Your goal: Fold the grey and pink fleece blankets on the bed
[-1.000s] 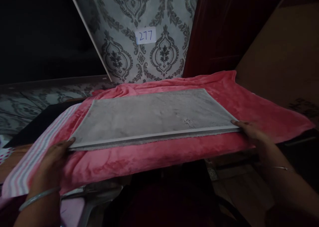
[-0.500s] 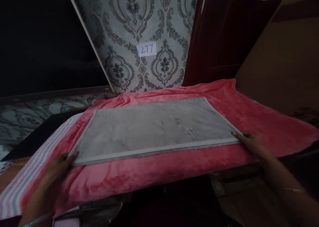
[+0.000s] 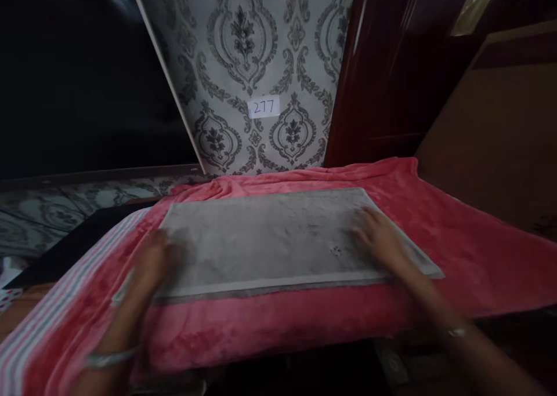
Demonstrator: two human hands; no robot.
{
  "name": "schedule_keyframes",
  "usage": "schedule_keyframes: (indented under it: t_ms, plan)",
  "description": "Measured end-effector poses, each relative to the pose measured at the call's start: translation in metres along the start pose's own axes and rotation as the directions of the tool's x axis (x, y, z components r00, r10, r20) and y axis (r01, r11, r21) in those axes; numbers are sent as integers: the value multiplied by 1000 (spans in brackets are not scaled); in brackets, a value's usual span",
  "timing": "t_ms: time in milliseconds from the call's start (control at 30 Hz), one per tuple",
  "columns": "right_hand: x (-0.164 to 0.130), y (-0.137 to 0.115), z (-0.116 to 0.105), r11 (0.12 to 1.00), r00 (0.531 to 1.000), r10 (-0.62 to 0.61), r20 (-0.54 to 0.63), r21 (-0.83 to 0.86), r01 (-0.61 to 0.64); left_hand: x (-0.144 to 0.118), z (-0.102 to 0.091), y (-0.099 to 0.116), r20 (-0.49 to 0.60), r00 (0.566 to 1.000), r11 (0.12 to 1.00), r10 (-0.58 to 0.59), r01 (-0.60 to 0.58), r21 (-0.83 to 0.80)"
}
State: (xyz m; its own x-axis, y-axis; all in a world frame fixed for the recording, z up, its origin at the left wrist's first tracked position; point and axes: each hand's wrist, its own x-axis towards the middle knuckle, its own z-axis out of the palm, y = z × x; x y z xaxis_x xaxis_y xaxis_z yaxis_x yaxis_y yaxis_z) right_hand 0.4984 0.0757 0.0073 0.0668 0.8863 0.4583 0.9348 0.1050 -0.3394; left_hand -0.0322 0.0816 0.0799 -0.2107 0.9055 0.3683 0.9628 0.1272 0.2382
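A grey towel [image 3: 261,239], folded into a long rectangle with a pale border along its near edge, lies flat on a pink plush blanket [image 3: 270,326]. A small embroidered mark shows near the towel's right part. Over the left end of the towel is my left hand [image 3: 154,260], its fingers smeared by motion. My right hand [image 3: 378,236] is over the towel's right end, fingers stretched forward and apart, somewhat blurred. Whether either hand presses on the cloth cannot be made out.
A striped cloth [image 3: 65,291] shows along the blanket's left side. Behind stand a dark television screen [image 3: 87,77], patterned wallpaper [image 3: 243,42] with a paper label [image 3: 263,106] reading 277, and a dark red door [image 3: 391,65]. A brown panel [image 3: 500,123] rises at the right.
Both hands have let go of the towel's near corners and moved inward and forward over it. The camera view has tilted up slightly.
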Motion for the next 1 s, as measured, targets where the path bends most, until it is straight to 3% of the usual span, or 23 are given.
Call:
schedule_keyframes:
  t_ms: [67, 133, 200, 267, 367, 533, 700, 767, 867, 1000]
  plan:
    - [28, -60, 25, 987, 974, -158, 164, 28, 155, 11, 22, 44, 161, 968, 981, 193, -189, -42]
    - [54, -111, 46, 978, 929, -205, 309, 28, 207, 25, 44, 95, 267, 855, 895, 445, -423, -140]
    - [79, -144, 61, 979, 888, -186, 421, 7, 201, 42, 62, 140, 318, 787, 848, 529, -500, -173]
    - [99, -157, 72, 984, 876, -138, 462, -33, 173, 59, 77, 168, 357, 766, 843, 535, -511, -167]
    - [115, -150, 91, 983, 888, -91, 451, -102, 153, 75, 102, 177, 394, 779, 864, 489, -494, -96]
    - [109, -126, 128, 970, 880, -99, 465, -152, 190, 67, 145, 157, 409, 780, 869, 474, -488, -78]
    - [104, -116, 142, 960, 886, -99, 453, -192, 205, 73, 153, 134, 412, 755, 851, 509, -513, -112]
    - [105, -113, 144, 956, 883, -103, 458, -198, 215, 86, 146, 108, 425, 787, 881, 448, -471, -56]
    - [105, -109, 149, 952, 879, -109, 465, -206, 227, 107, 128, 51, 438, 878, 962, 193, -258, 93]
    - [105, -106, 155, 946, 872, -100, 479, -225, 232, 126, 105, -25, 364, 929, 977, -69, -10, 212]
